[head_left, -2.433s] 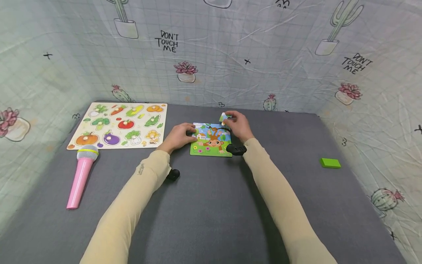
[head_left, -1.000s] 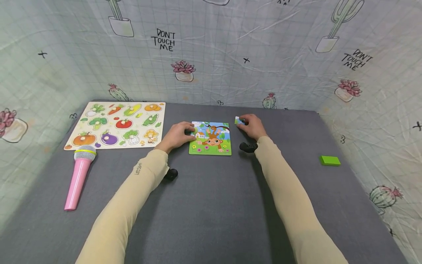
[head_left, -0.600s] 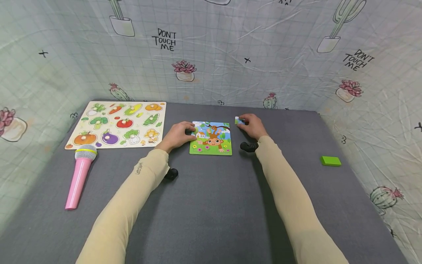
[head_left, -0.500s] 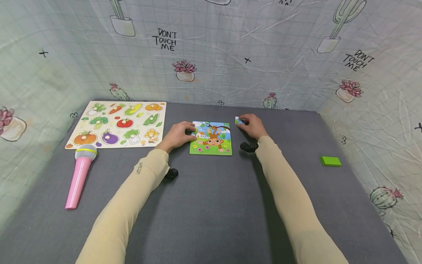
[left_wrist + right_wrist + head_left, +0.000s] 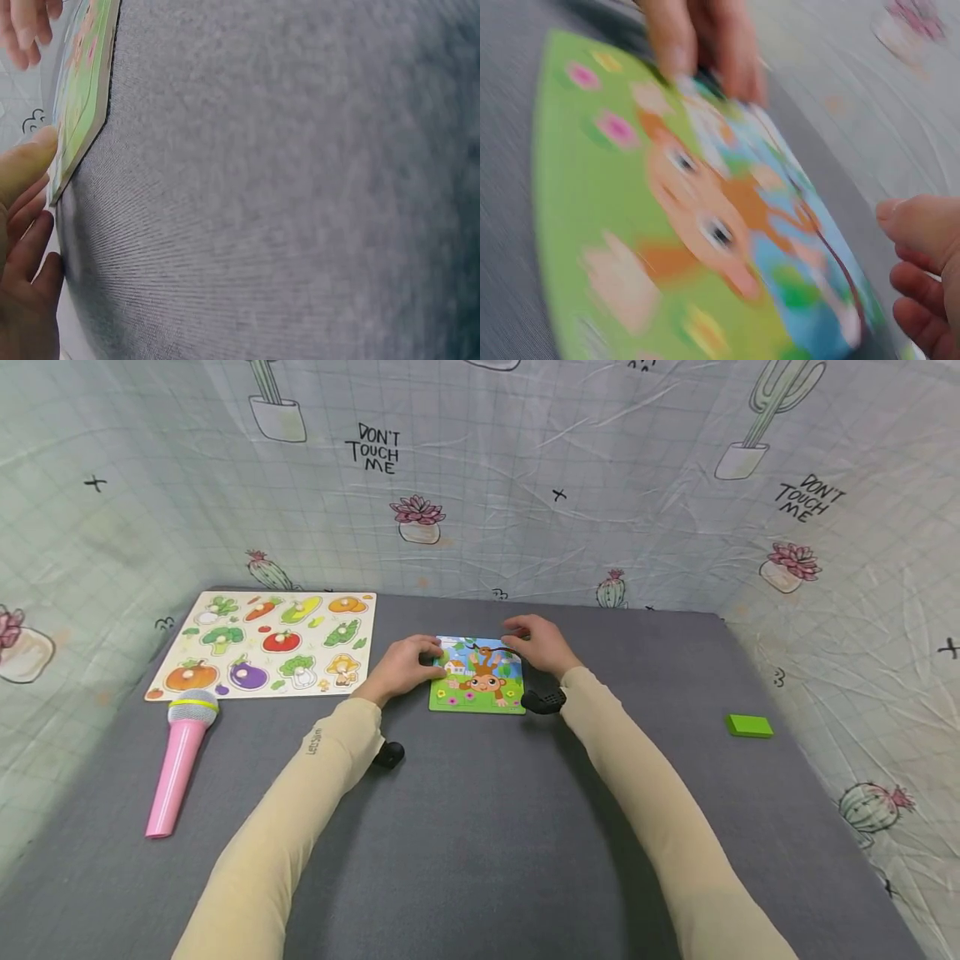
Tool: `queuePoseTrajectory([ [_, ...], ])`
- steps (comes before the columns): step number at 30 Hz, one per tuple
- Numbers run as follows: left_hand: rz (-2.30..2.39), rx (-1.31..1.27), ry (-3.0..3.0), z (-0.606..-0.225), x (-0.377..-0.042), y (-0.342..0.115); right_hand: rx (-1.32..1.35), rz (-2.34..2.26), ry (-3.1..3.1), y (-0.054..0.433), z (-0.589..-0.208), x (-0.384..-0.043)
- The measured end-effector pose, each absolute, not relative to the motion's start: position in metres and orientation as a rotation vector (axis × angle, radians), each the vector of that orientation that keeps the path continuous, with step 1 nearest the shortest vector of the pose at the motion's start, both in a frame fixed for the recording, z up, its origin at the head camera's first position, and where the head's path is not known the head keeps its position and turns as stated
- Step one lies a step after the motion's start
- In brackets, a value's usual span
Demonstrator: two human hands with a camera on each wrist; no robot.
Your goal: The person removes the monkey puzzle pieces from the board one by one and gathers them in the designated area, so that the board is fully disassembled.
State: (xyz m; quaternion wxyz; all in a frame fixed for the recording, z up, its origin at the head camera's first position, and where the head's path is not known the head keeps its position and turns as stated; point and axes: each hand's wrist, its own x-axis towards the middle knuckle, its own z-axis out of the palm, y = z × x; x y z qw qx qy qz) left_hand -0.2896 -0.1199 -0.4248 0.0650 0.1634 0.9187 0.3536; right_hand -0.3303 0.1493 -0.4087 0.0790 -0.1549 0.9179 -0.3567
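Note:
A square jigsaw puzzle (image 5: pixel 487 681) with a monkey picture lies flat on the grey table. My left hand (image 5: pixel 405 668) holds it by the left edge, with the thumb (image 5: pixel 34 161) at the border and the other fingers curled beside it. Over the puzzle's upper right corner is my right hand (image 5: pixel 543 645). In the right wrist view the thumb and fingers of this right hand (image 5: pixel 930 262) are apart, and nothing shows between them. A small pale green patch peeks out below them at the frame's bottom edge, too little to identify.
A wooden vegetable peg board (image 5: pixel 262 645) lies at the back left. A pink toy microphone (image 5: pixel 180 764) touches its front edge. Far to the right lies a green block (image 5: pixel 749 726). A printed cloth (image 5: pixel 480 485) hangs behind the table.
My right hand has swung left from beside the puzzle to above its upper right corner. The small puzzle piece at its fingertips has dropped from sight. The left hand has stayed put.

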Motion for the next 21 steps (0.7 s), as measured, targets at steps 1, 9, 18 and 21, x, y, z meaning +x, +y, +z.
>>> queuePoseTrajectory([
  [1, 1.066, 0.49, 2.771, -0.425, -0.289, -0.12, -0.485, -1.063, 2.73, 0.143, -0.409, -0.328],
  [9, 1.067, 0.453, 2.745, -0.426, -0.29, -0.117, -0.513, -1.052, 2.662, 0.11, -0.421, -0.321],
  [18, 1.079, 0.446, 2.754, -0.43, -0.294, -0.118, -0.476, -0.963, 2.736, 0.098, -0.43, -0.32],
  [21, 1.091, 0.444, 2.76, -0.431, -0.293, -0.118, -0.469, -0.902, 2.748, 0.096, -0.43, -0.319],
])
